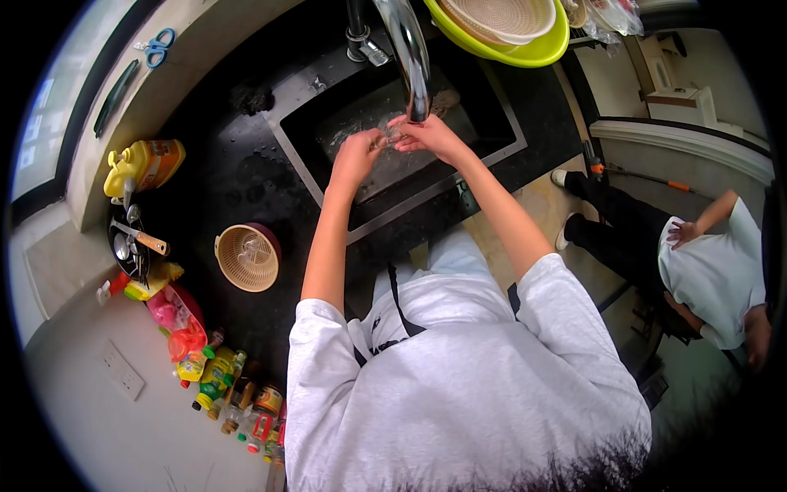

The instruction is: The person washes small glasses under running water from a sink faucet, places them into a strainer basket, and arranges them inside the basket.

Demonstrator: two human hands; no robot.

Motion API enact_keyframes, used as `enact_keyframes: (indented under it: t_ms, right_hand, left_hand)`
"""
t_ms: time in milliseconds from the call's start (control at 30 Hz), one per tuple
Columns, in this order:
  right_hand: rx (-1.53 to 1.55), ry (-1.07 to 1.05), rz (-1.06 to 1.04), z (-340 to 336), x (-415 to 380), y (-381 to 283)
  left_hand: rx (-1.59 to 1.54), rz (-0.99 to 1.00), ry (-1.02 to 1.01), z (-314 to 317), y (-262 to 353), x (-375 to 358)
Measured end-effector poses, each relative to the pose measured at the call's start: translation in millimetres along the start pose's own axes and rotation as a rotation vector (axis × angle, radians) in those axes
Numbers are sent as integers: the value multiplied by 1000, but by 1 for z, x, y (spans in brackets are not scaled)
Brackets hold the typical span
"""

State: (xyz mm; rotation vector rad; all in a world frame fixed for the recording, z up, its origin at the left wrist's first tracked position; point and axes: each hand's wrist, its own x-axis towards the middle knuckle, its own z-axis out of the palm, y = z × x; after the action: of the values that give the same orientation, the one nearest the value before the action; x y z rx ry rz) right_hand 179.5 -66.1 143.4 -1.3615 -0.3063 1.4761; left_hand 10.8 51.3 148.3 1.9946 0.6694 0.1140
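Observation:
Both hands are close together over the sink point(295, 160), right under the curved chrome faucet point(414, 70). My left hand point(359, 157) is closed, its fingers curled toward the middle. My right hand point(429, 138) is closed too, fingertips pinched just below the spout. Between the fingertips is a small clear, shiny patch, and I cannot tell whether it is a clear object or only water. Water splashes in the dark basin around the hands. A brownish lump lies in the basin behind my right hand.
A beige colander point(247, 257) with clear items inside stands left on the black counter. A yellow jug point(144, 167), utensils and several bottles line the left edge. A lime-green basin point(533, 53) is at the back right. Another person point(705, 254) is on the right.

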Motion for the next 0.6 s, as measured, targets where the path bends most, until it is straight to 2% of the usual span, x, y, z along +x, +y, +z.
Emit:
enact_keyframes:
  t_ms: [33,167,300,367,400,467,500,567,600]
  right_hand:
    - [-8,-42,56,2,-6,-2]
    - [-114,-131,151,-9,-5,-6]
    - [-60,-114,86,-7,0,-4]
    - [-303,28,92,-8,4,-2]
    - [-302,30,92,-7,5,2]
    - [-112,10,34,-5,5,8]
    - [-112,12,35,-4,2,8]
    - [170,35,2,-3,-6,6]
    - [168,33,2,-3,-11,1]
  left_hand:
    - [92,50,18,0,-2,-1]
    - [80,149,-50,3,-2,0]
    - [235,72,17,9,6,-4]
    - [251,36,57,13,6,-3]
    - [219,21,64,15,0,-2]
    - [187,9,73,19,-17,2]
    - [90,64,85,19,-22,5]
    - [-7,119,102,22,-31,6]
    - [-377,-174,-70,16,-23,5]
